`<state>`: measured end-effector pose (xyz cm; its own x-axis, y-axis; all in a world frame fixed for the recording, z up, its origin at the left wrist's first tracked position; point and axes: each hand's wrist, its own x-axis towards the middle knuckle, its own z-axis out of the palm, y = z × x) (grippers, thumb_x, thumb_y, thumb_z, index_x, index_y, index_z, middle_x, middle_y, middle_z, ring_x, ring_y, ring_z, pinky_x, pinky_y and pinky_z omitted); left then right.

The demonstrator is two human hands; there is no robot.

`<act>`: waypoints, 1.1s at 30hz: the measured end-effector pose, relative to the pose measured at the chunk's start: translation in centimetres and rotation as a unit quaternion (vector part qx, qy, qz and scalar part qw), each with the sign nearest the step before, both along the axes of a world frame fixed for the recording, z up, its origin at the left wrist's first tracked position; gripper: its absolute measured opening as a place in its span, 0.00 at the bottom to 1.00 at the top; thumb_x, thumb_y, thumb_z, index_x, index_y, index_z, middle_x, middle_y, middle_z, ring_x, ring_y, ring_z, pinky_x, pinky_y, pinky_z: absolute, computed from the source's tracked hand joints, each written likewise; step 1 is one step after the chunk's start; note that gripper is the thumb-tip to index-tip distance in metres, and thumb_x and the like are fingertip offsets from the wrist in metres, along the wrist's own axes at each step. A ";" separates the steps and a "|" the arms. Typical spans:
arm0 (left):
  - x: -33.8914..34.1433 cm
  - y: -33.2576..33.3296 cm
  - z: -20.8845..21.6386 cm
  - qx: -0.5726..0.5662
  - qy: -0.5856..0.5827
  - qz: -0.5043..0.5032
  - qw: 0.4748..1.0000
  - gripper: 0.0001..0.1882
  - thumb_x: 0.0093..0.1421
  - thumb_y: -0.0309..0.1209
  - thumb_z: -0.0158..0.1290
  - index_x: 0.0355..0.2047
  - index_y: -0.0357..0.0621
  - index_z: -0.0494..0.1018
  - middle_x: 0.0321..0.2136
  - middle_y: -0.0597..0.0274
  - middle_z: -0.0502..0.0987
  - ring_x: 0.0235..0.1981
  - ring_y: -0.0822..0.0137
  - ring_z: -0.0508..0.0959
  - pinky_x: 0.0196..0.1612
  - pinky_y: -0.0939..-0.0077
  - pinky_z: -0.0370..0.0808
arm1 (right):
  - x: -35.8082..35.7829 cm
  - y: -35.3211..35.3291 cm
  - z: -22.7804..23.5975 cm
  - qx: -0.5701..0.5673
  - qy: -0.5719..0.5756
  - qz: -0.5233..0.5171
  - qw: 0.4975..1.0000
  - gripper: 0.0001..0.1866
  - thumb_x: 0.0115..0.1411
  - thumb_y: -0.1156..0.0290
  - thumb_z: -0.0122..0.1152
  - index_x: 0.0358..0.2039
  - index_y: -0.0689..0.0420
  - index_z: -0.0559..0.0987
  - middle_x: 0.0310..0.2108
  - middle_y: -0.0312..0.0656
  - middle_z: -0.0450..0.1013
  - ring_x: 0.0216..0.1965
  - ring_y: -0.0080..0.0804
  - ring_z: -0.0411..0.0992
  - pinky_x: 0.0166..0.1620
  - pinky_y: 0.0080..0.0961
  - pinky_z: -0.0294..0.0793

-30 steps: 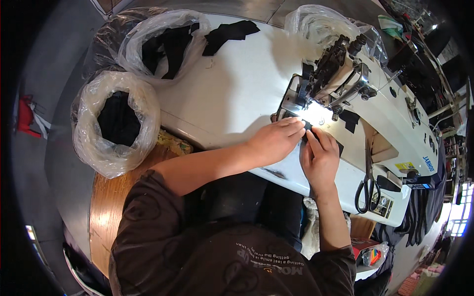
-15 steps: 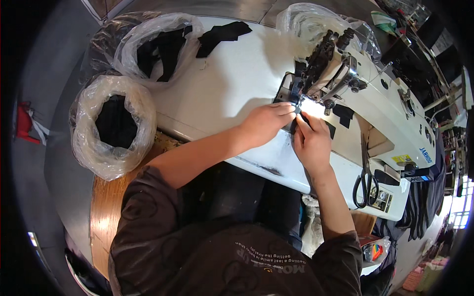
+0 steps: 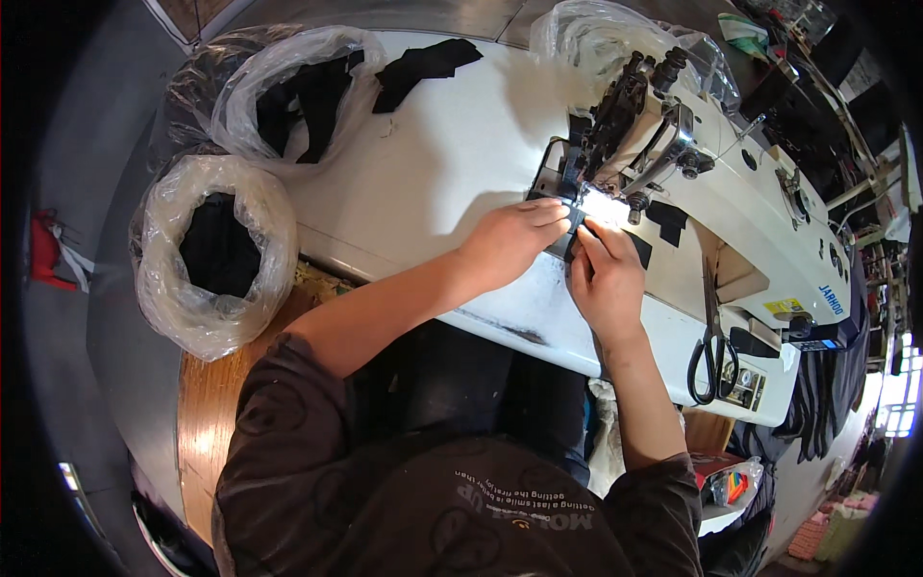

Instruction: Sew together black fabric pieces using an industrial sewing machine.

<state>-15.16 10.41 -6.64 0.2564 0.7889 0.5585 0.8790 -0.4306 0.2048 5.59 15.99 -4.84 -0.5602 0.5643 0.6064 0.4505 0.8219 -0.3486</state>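
Observation:
Both hands work at the lit needle area of a white sewing machine (image 3: 769,207). My left hand (image 3: 510,245) has its fingers pressed together, tips on a small dark fabric piece (image 3: 577,217) just in front of the presser foot. My right hand (image 3: 608,279) is closed beside it, thumb and index finger on the same piece's near right edge. Much of the cloth is hidden under the fingers, and glare from the lamp washes out the stitching spot. Another black fabric scrap (image 3: 666,221) lies flat just right of the needle area.
Black-handled scissors (image 3: 711,361) lie on the white table (image 3: 433,154), right of my right forearm. Two clear plastic bags (image 3: 159,260) with black cloth pieces stand at the left. Black cloth (image 3: 423,72) lies at the table's far edge, and another plastic bag (image 3: 596,38) sits behind the machine.
The whole view has shifted slightly. My fingertips have parted a little at the needle area, showing more of the dark fabric between them. Both hands keep nearly the same place.

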 end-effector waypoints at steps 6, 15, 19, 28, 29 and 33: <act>0.1 -0.1 0.4 -0.001 0.003 0.009 1.000 0.14 0.63 0.24 0.54 0.50 0.39 0.79 0.56 0.54 0.83 0.62 0.54 0.81 0.62 0.62 0.81 | -0.1 -0.2 0.3 0.018 -0.022 -0.001 1.000 0.18 0.58 0.79 0.66 0.50 0.59 0.87 0.52 0.48 0.81 0.51 0.51 0.80 0.56 0.42 0.81; 0.0 0.8 0.2 -0.007 0.014 -0.002 1.000 0.17 0.60 0.20 0.54 0.50 0.36 0.80 0.57 0.52 0.82 0.62 0.55 0.81 0.63 0.65 0.80 | -0.5 0.3 0.0 0.024 -0.022 -0.022 0.999 0.17 0.57 0.81 0.67 0.48 0.60 0.87 0.51 0.48 0.81 0.49 0.51 0.79 0.55 0.43 0.80; -0.1 1.5 0.2 -0.007 0.028 -0.001 1.000 0.16 0.61 0.23 0.57 0.50 0.33 0.80 0.58 0.49 0.82 0.63 0.55 0.80 0.64 0.65 0.79 | -0.8 0.9 0.0 0.010 -0.042 -0.036 0.998 0.17 0.60 0.79 0.66 0.50 0.61 0.87 0.53 0.50 0.81 0.52 0.53 0.79 0.58 0.44 0.79; -0.7 3.3 0.2 -0.022 -0.013 0.000 1.000 0.17 0.60 0.24 0.58 0.49 0.29 0.79 0.58 0.45 0.82 0.61 0.52 0.81 0.65 0.63 0.79 | -0.9 1.1 0.0 -0.033 -0.068 -0.033 0.997 0.19 0.66 0.76 0.61 0.56 0.68 0.81 0.60 0.60 0.77 0.62 0.59 0.75 0.68 0.47 0.73; -0.7 3.3 0.2 -0.028 -0.014 -0.001 1.000 0.18 0.60 0.24 0.58 0.50 0.29 0.79 0.58 0.45 0.82 0.61 0.51 0.81 0.65 0.63 0.79 | -0.8 1.1 0.0 -0.039 -0.075 -0.031 0.996 0.20 0.66 0.76 0.61 0.58 0.68 0.80 0.61 0.60 0.77 0.63 0.59 0.75 0.68 0.47 0.72; -0.6 3.6 0.4 -0.014 -0.018 0.001 1.000 0.19 0.60 0.24 0.57 0.51 0.29 0.79 0.58 0.45 0.81 0.62 0.51 0.80 0.66 0.62 0.78 | -1.0 1.3 -0.3 -0.026 -0.074 -0.032 0.996 0.21 0.66 0.76 0.60 0.59 0.68 0.79 0.62 0.60 0.76 0.64 0.58 0.73 0.70 0.47 0.70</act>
